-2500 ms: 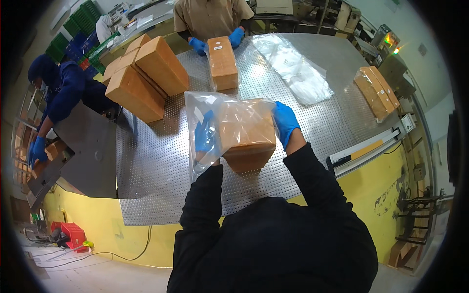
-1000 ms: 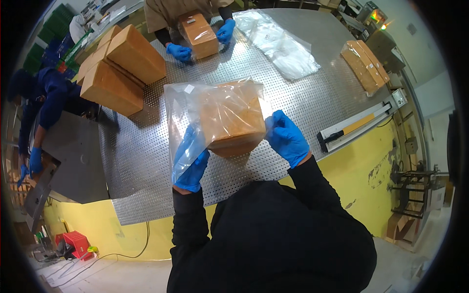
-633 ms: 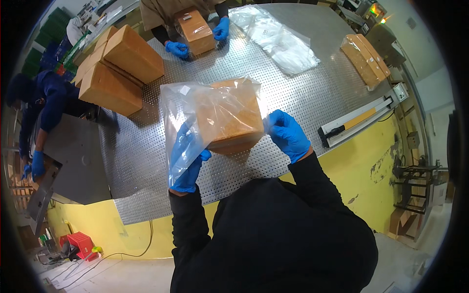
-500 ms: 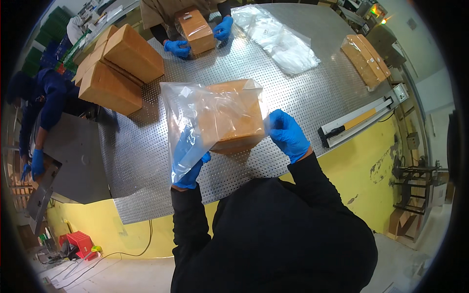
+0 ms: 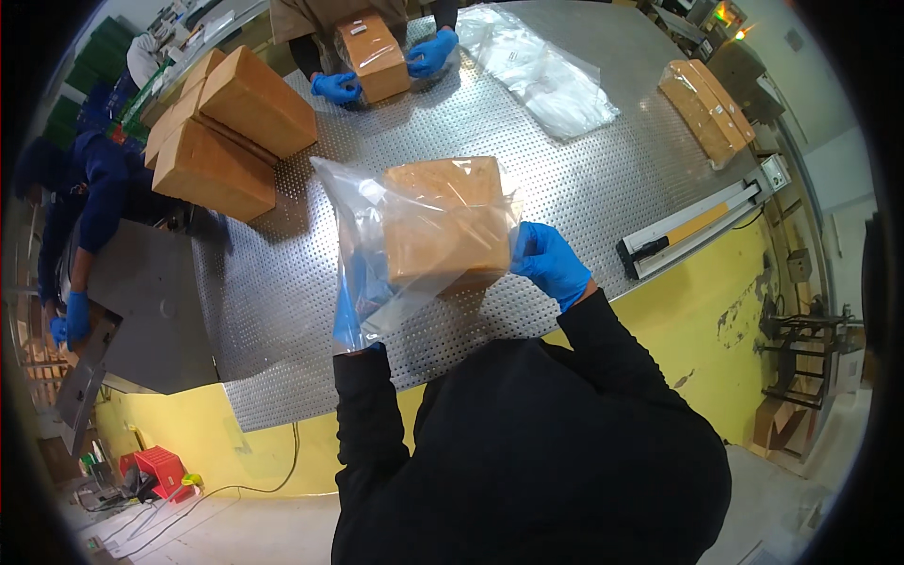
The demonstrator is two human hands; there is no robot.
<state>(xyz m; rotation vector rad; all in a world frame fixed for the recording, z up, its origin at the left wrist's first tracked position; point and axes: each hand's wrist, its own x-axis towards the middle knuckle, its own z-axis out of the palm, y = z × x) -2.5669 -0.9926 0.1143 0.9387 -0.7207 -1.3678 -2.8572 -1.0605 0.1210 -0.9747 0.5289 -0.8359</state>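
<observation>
Head view: the person's right hand, in a blue glove, had its fingers closed on the right edge of a clear plastic bag holding a tan rectangular block, raised just above the perforated metal desk. The left hand, also gloved, lay behind the bag's lower left corner, gripping the film there. Across the desk, another person's gloved hands held a second wrapped block. Stacked tan blocks sat at far left, loose clear bags at far centre, and a bar sealer at the right edge.
</observation>
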